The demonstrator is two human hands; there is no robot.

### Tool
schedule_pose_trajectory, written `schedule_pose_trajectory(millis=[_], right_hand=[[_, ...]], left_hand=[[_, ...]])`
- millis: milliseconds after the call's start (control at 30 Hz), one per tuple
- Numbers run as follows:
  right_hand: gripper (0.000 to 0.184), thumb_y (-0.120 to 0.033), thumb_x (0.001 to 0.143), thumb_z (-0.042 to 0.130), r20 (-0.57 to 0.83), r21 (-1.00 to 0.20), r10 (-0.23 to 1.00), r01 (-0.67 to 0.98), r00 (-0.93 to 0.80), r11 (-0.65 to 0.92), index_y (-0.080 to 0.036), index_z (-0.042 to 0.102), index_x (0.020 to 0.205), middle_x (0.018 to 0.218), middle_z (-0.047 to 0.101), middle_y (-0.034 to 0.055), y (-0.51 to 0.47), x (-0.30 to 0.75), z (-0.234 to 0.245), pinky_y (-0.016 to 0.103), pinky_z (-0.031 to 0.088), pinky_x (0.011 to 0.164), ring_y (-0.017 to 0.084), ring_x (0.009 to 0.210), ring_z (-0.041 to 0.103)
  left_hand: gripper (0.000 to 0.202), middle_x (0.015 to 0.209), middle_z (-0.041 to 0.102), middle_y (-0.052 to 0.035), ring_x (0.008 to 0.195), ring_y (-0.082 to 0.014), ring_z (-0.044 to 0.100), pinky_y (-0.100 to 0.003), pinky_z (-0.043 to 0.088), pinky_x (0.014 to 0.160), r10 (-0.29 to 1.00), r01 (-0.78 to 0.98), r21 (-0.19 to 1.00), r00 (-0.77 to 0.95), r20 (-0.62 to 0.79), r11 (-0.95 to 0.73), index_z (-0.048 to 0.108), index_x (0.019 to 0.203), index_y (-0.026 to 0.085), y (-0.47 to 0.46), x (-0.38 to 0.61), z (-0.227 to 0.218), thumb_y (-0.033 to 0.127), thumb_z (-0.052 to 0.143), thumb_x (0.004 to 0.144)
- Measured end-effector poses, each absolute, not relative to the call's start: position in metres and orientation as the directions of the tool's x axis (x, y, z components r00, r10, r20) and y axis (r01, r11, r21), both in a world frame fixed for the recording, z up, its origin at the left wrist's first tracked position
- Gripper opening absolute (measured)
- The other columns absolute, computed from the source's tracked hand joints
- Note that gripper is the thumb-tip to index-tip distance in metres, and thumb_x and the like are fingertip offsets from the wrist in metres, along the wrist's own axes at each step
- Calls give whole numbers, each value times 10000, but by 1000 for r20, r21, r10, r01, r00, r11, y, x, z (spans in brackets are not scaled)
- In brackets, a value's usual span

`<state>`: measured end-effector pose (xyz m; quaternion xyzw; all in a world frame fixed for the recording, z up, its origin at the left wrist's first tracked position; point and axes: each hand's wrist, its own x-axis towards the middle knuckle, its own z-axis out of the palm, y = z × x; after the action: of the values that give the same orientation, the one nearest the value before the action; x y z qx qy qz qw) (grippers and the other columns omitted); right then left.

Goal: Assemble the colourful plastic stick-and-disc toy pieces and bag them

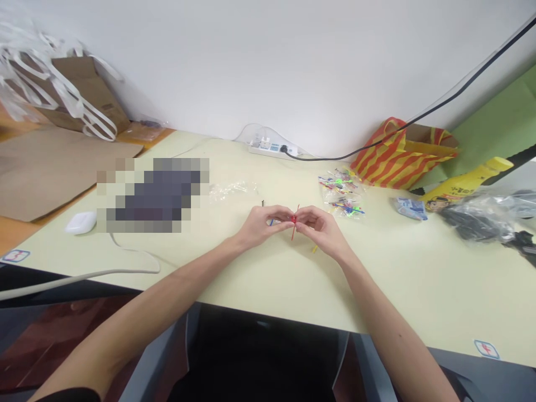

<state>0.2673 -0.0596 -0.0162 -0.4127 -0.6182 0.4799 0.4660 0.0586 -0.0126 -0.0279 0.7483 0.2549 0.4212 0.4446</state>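
Both hands meet above the middle of the table (268,268), fingertips almost touching. Between them is a small red plastic piece (292,230) with thin rods sticking out up and down; its exact kind is too small to tell. My left hand (258,226) pinches it from the left, and my right hand (322,230) pinches it from the right. A bit of blue (272,222) shows beside the left fingers. Below the right hand, a yellow bit (315,249) lies on the tabletop. Just behind the left hand is a small dark piece (263,203).
Clear bags of colourful plastic parts (341,183) lie behind the right hand. Farther right are a striped bag (402,156), a yellow bottle (464,184) and a blue-white packet (409,209). A power strip (272,148) sits by the wall. Leftward are crinkled clear wrap (234,191) and a white case (81,222).
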Motion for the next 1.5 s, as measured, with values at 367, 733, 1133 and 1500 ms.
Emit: schedule_pose_trajectory(millis=[367, 733, 1133, 1500], right_hand=[[343, -401, 798, 819, 100, -992, 969, -100, -224, 79, -245, 581, 990, 885, 655, 4, -58, 257, -21, 325, 527, 676, 149, 703, 613], [235, -287, 798, 720, 126, -992, 966, -25, -224, 124, -254, 505, 885, 801, 529, -41, -59, 266, -9, 285, 472, 597, 117, 613, 501], [237, -255, 722, 711, 175, -984, 951, -72, -254, 161, -243, 509, 845, 788, 533, -27, -60, 264, -7, 260, 368, 590, 125, 646, 448], [238, -233, 701, 680, 137, -990, 949, -55, -283, 127, -250, 503, 858, 710, 523, -46, -59, 272, -10, 249, 375, 537, 123, 603, 433]], left_hand=[[182, 1035, 782, -97, 980, -199, 744, -335, 607, 901, 601, 71, 677, 535, 594, -732, 788, 1006, 197, -6, 56, -29, 331, 779, 883], [189, 1098, 755, -75, 940, -171, 731, -281, 579, 857, 351, 111, 428, 766, 538, -897, 753, 1104, 233, 10, 63, 2, 218, 638, 954], [168, 975, 801, -25, 772, -120, 762, -199, 634, 722, 319, 107, 307, 485, 814, -946, 768, 990, 238, -7, 72, -22, 166, 727, 845], [164, 924, 799, -38, 775, -138, 756, -231, 629, 715, 409, 41, 443, 471, 782, -895, 777, 972, 224, -5, 71, -19, 160, 682, 855]])
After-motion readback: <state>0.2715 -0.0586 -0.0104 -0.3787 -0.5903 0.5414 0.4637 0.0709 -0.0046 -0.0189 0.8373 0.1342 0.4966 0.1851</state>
